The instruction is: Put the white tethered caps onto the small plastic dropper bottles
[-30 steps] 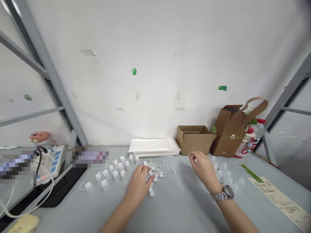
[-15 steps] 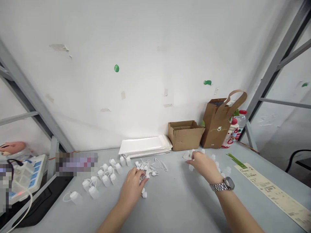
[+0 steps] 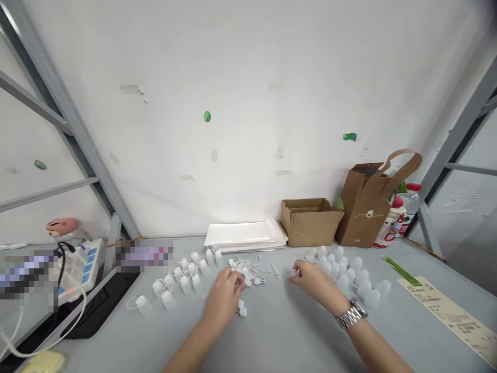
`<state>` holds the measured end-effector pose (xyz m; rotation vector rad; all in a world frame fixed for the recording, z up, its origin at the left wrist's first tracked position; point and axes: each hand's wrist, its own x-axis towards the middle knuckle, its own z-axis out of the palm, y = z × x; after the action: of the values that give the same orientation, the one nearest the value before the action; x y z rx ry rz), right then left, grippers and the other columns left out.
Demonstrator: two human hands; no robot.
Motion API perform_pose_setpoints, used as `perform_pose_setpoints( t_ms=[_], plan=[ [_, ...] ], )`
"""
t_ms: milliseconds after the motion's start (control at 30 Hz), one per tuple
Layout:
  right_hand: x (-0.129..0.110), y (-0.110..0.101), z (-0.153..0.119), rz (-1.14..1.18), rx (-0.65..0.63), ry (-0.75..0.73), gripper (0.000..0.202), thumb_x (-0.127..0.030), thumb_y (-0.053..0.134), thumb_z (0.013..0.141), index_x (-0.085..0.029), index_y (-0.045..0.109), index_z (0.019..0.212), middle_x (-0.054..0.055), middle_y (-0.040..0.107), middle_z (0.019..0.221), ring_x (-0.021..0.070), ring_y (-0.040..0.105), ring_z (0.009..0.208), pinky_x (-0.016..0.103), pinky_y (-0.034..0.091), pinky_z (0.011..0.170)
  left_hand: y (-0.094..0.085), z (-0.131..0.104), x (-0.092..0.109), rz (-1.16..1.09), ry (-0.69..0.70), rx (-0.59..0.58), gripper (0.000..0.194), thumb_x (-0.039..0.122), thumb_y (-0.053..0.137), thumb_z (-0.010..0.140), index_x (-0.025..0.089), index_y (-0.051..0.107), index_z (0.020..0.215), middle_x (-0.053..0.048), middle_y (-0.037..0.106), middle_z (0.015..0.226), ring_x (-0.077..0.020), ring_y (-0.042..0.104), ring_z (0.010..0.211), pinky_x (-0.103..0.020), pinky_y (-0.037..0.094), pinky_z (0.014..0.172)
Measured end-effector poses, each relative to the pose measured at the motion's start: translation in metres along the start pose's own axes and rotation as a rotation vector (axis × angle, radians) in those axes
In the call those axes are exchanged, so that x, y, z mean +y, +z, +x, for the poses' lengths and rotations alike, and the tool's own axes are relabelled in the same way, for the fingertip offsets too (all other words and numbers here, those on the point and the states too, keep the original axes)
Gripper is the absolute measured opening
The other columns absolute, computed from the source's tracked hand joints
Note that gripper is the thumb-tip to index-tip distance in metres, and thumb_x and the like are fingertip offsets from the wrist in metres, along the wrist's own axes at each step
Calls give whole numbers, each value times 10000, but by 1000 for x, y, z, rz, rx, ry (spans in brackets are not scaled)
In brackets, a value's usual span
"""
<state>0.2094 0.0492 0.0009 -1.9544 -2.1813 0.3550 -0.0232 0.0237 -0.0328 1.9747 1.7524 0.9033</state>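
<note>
My left hand [image 3: 223,292] is at the left edge of a pile of white caps with looped straps [image 3: 244,267], its fingertips closed on one cap. My right hand [image 3: 312,280], wearing a metal watch, is left of a group of small translucent bottles [image 3: 349,274]. Its thumb and fingers pinch a small whitish bottle [image 3: 294,272], mostly hidden by the hand. Several capped bottles [image 3: 185,282] with strap loops stand to the left of my left hand. Two loose caps [image 3: 242,310] lie near its wrist.
White padded envelopes [image 3: 244,234], an open cardboard box [image 3: 310,225] and a brown paper bag [image 3: 361,207] line the wall. A printed paper strip [image 3: 446,311] lies at right. At left are a power strip [image 3: 83,274] and a black mat [image 3: 104,303].
My right hand has moved left and nearer, away from the bottle group, with a small bottle in its fingers. My left hand stays at the cap pile. The view has turned left.
</note>
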Motion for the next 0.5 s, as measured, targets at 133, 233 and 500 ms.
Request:
perform_pose_setpoints(
  t_ms=[133, 233, 500],
  plan=[
    [-11, 15, -3, 26, -17, -44, 167, -156, 520, 769, -158, 613, 908, 80, 675, 835, 192, 631, 737, 237, 373, 559, -3, 4, -2, -76, -20, 32, 107, 214, 490, 743, 210, 575, 678, -30, 561, 785, -224, 520, 856, -343, 396, 774],
    [-16, 20, -6, 13, 2, -46, 159, -120, 492, 779, -135, 614, 881, 116, 650, 888, 227, 622, 785, 268, 390, 605, -6, 8, -3, -155, -54, 65, 95, 233, 497, 734, 205, 562, 670, -32, 563, 787, -223, 530, 839, -353, 396, 782],
    [-29, 27, -20, 145, 106, -130, 98, -198, 514, 782, -159, 603, 788, 95, 557, 924, 216, 568, 862, 277, 431, 721, -7, 11, 2, -479, -212, 114, 118, 325, 504, 729, 209, 510, 706, -13, 658, 680, -199, 618, 706, -289, 425, 630]
  ],
)
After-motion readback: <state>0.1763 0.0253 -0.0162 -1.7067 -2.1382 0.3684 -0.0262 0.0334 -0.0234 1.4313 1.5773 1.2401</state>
